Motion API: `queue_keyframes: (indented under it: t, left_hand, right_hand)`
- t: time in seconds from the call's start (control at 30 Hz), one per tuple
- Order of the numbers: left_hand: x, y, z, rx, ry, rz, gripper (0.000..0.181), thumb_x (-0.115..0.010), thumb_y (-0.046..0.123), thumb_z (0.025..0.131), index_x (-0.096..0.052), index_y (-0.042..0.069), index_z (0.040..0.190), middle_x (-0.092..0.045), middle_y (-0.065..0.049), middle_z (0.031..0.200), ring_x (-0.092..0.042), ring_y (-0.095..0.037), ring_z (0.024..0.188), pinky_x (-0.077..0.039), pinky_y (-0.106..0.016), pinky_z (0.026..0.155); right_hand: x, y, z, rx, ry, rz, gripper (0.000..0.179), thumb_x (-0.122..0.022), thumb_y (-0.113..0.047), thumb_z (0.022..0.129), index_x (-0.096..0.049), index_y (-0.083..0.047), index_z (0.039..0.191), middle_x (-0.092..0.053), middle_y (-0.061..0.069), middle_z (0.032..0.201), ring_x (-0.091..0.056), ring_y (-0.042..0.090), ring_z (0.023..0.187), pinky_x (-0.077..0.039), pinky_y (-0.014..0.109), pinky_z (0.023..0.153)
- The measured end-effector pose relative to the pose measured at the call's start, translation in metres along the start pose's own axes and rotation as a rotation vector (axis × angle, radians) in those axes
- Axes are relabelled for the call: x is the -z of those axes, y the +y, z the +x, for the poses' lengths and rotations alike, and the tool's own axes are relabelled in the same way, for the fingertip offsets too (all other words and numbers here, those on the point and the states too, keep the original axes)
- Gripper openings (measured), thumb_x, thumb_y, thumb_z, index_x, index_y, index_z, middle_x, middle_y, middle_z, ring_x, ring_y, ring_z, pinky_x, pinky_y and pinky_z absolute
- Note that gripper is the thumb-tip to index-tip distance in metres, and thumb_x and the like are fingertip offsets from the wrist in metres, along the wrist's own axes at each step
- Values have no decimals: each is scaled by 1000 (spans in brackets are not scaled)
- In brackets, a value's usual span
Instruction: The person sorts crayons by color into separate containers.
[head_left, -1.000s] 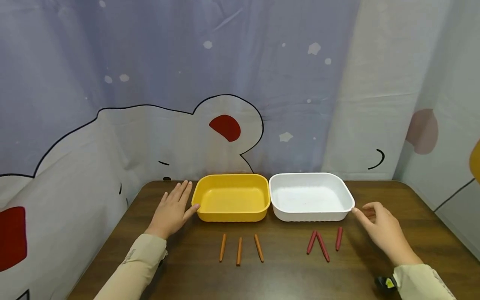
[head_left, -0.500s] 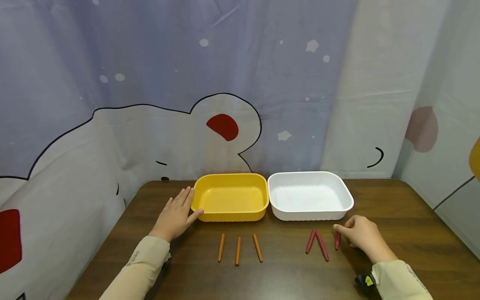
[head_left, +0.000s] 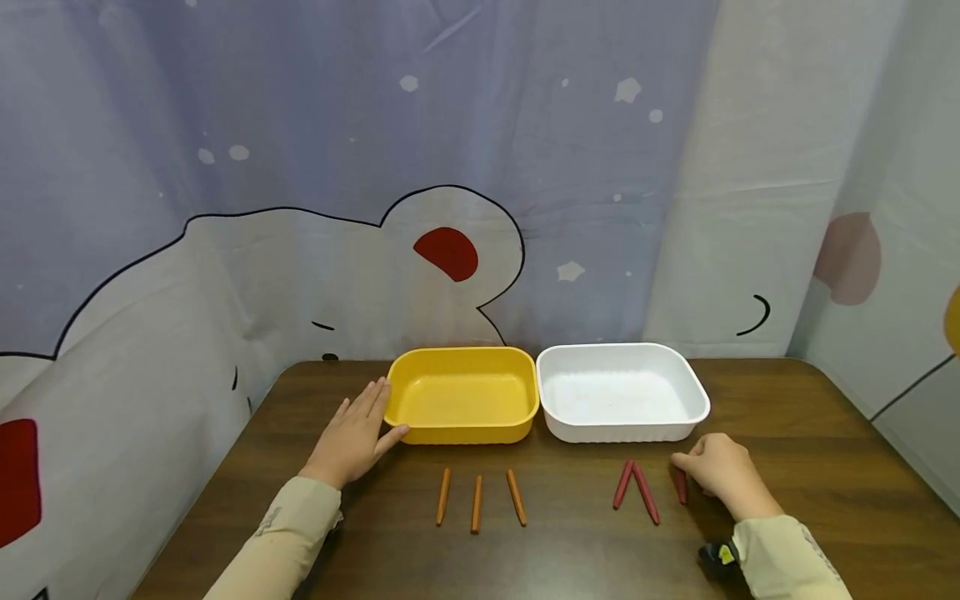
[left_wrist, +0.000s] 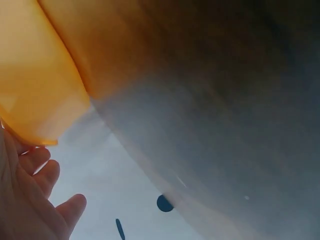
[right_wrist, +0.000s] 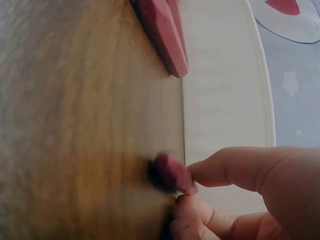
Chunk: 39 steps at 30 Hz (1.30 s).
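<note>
My right hand (head_left: 726,475) pinches the far end of a dark red crayon (head_left: 681,485) between thumb and fingers, close over the table. In the right wrist view that crayon (right_wrist: 172,172) points its near end at the camera. Two more red crayons (head_left: 647,493) lie to its left, their far ends together. My left hand (head_left: 351,437) lies against the left side of the yellow tray (head_left: 465,435), fingers extended and thumb over the near rim. The left wrist view shows its fingertips (left_wrist: 47,172) by the tray's edge. Several inches right of that hand, three orange-brown crayons (head_left: 477,504) lie apart.
A white tray (head_left: 622,433) stands right beside the yellow one at the back of the brown wooden table (head_left: 570,558). Behind the table hangs a printed curtain (head_left: 337,125), and another stretch of it runs along the right side.
My right hand has left the white tray's corner, come down toward me and left, and taken hold of the rightmost red crayon. My left hand has shifted slightly right onto the yellow tray's rim.
</note>
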<state>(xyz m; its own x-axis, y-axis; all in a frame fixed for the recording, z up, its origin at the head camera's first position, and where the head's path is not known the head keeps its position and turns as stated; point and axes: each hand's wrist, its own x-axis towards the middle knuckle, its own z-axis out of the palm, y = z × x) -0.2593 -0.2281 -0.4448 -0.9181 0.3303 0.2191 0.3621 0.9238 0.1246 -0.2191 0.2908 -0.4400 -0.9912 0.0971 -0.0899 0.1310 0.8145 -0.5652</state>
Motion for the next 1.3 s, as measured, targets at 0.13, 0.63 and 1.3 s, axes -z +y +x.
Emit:
queue_keyframes:
  t: [0.13, 0.63, 1.3]
  left_hand:
    - [-1, 0, 0, -2, 6, 2, 83, -51, 53, 103, -27, -5, 157, -26, -20, 164, -25, -37, 151, -22, -62, 119]
    - [-3, -2, -1, -4, 2, -14, 84, -52, 52, 103, -24, -4, 158, -22, -20, 165, -23, -37, 152, -23, -62, 119]
    - [-4, -1, -1, -19, 18, -24, 83, -53, 50, 103, -24, -4, 158, -23, -19, 165, -23, -36, 152, -24, -61, 118]
  right_hand:
    - [1, 2, -1, 10, 12, 29, 25, -63, -19, 89, -63, -3, 69, -61, 1, 66, -58, 15, 52, -48, 30, 51]
    - [3, 6, 0, -3, -49, 414, 26, -64, -12, 97, -62, 14, 102, -71, 8, 83, -64, 15, 71, -61, 28, 61]
    - [14, -20, -5, 155, -230, 833, 29, -60, -13, 103, -61, 12, 118, -70, 6, 103, -70, 17, 87, -62, 35, 79]
